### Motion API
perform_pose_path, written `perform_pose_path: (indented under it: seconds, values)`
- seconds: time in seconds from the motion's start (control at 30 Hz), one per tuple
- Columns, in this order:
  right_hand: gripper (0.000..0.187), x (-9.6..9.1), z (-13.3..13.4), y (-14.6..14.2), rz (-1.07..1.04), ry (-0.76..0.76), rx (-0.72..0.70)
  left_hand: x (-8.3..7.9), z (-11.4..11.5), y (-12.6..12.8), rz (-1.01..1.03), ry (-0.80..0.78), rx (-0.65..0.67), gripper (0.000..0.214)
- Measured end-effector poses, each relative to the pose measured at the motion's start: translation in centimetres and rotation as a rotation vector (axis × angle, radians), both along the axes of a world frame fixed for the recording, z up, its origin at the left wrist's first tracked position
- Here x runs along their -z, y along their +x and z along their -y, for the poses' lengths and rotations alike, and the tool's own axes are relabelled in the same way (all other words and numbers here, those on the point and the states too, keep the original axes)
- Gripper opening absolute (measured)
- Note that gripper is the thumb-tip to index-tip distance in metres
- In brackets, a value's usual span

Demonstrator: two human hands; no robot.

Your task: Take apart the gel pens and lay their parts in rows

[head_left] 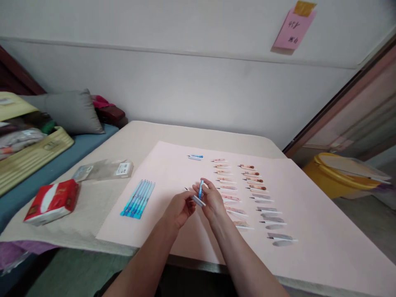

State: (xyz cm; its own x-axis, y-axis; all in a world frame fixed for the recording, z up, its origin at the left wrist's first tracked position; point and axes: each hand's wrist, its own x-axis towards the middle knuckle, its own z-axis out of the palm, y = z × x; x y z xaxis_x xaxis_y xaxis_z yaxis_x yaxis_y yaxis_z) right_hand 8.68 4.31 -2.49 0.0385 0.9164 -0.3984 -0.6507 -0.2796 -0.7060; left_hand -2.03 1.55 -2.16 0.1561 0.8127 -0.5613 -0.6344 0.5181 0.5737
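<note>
Both my hands meet above the middle of a pale pink sheet (309, 231) on the table. My right hand (213, 202) pinches a blue pen barrel (201, 189), held nearly upright. My left hand (179, 208) is closed on a white-grey pen part (198, 201) that points toward the right hand; a thin dark tip sticks out to its left. Several blue pens (138, 199) lie side by side to the left of my hands. Two rows of taken-apart pens (253, 194) lie to the right. A single blue and white pen piece (195, 156) lies farther back.
A clear plastic packet (103, 170) and a red tissue pack (52, 201) lie on the table's left side. A bed with a grey pillow (72, 111) and a yellow crate (31, 154) stands at left. A yellow bucket (337, 177) sits on the floor at right. A pink note (293, 29) hangs on the wall.
</note>
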Motion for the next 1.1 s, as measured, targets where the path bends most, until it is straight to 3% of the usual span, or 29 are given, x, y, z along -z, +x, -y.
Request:
perform_pose_path:
  seconds: [0.2, 0.33, 0.4, 0.47, 0.63, 0.83, 0.97, 1.1]
  values:
    - [0.026, 0.8, 0.2, -1.9, 0.197, 0.096, -0.013, 0.1, -0.2, 0.0, -0.016, -0.012, -0.018, 0.007]
    - [0.029, 1.5, -0.3, -1.4, 0.387, 0.195, -0.106, -0.1, -0.5, -0.3, -0.058, -0.013, -0.044, 0.01]
    - [0.033, 1.8, -1.5, 0.1, 0.647, 0.26, -0.14, -0.3, -0.6, -0.5, -0.07, -0.028, -0.066, 0.01]
    - [0.032, 1.9, -3.5, 2.3, 1.128, 0.309, -0.121, -0.6, -0.8, -0.9, -0.062, -0.04, -0.078, 0.01]
    - [0.01, 1.9, -8.9, 6.2, 1.446, 0.269, -0.171, -1.5, -1.3, -2.5, -0.005, -0.015, -0.128, 0.01]
    - [0.008, 2.2, -12.0, 3.9, 1.539, 0.287, -0.331, -1.9, -1.9, -4.2, 0.026, -0.024, -0.179, 0.01]
    - [0.005, 2.4, -12.7, 2.3, 1.472, 0.303, -0.402, -2.0, -2.0, -4.9, 0.036, -0.031, -0.187, 0.011]
    - [0.014, 1.4, -13.1, 1.5, 1.347, 0.332, -0.451, -2.1, -2.0, -5.3, 0.058, -0.053, -0.191, 0.01]
